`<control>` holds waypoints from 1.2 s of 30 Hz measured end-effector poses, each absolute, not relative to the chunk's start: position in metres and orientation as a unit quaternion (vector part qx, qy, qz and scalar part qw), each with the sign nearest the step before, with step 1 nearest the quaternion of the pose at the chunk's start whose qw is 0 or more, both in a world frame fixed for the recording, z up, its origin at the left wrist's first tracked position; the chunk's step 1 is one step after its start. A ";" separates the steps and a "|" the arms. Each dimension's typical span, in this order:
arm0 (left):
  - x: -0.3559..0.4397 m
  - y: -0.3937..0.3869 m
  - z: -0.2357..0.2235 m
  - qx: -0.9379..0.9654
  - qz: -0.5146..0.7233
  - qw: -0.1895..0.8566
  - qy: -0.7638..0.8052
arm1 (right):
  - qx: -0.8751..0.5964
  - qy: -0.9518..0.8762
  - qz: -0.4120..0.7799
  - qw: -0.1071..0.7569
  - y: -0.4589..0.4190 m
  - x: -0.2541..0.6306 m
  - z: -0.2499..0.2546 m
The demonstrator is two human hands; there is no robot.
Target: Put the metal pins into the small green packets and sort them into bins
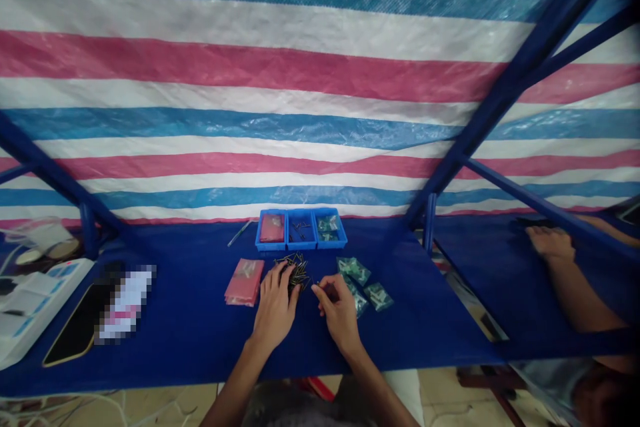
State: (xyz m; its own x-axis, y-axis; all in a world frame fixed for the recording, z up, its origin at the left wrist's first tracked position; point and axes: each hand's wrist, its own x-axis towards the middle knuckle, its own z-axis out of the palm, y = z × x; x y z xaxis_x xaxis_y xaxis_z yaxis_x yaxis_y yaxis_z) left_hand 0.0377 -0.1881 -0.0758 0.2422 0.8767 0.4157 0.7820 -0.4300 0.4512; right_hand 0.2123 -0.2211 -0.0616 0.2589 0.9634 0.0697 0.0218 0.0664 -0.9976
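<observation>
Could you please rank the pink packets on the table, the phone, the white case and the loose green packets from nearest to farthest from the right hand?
From the right hand:
1. Green packets: just to its right
2. Pink packets: beyond the left hand
3. Phone: well left
4. White case: far left

workshop corner, blue workbench [180,340], (striped tarp [300,73])
</observation>
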 end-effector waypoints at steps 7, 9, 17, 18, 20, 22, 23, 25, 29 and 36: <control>0.037 -0.189 -0.076 0.783 0.319 0.077 0.529 | -0.554 -0.493 0.362 0.565 -0.221 0.215 -0.065; 0.037 -0.189 -0.076 0.782 0.322 0.077 0.528 | -0.548 -0.489 0.382 0.561 -0.221 0.214 -0.067; 0.038 -0.189 -0.076 0.783 0.321 0.075 0.528 | -0.550 -0.450 0.427 0.560 -0.208 0.214 -0.055; 0.038 -0.189 -0.076 0.783 0.321 0.074 0.528 | -0.548 -0.455 0.432 0.553 -0.201 0.215 -0.052; 0.038 -0.189 -0.075 0.783 0.319 0.074 0.528 | -0.546 -0.460 0.443 0.541 -0.182 0.217 -0.047; 0.038 -0.189 -0.074 0.782 0.319 0.074 0.530 | -0.547 -0.459 0.451 0.536 -0.159 0.218 -0.043; 0.039 -0.189 -0.074 0.781 0.321 0.074 0.530 | -0.545 -0.461 0.456 0.532 -0.147 0.218 -0.041; 0.039 -0.189 -0.074 0.780 0.324 0.076 0.530 | -0.543 -0.474 0.448 0.529 -0.125 0.218 -0.036; 0.038 -0.189 -0.076 0.779 0.328 0.077 0.529 | -0.540 -0.506 0.415 0.530 -0.099 0.221 -0.022; 0.037 -0.189 -0.077 0.779 0.323 0.076 0.533 | -0.569 -0.659 0.244 0.426 -0.128 0.241 -0.018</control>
State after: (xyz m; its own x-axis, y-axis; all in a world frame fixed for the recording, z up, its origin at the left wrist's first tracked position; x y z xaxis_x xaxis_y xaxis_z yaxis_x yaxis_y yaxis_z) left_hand 0.0371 -0.1894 -0.0769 0.2246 0.8785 0.4216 0.7804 -0.4212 0.4620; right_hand 0.2413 -0.1276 -0.0178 0.0116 0.9586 0.2847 0.5432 0.2330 -0.8066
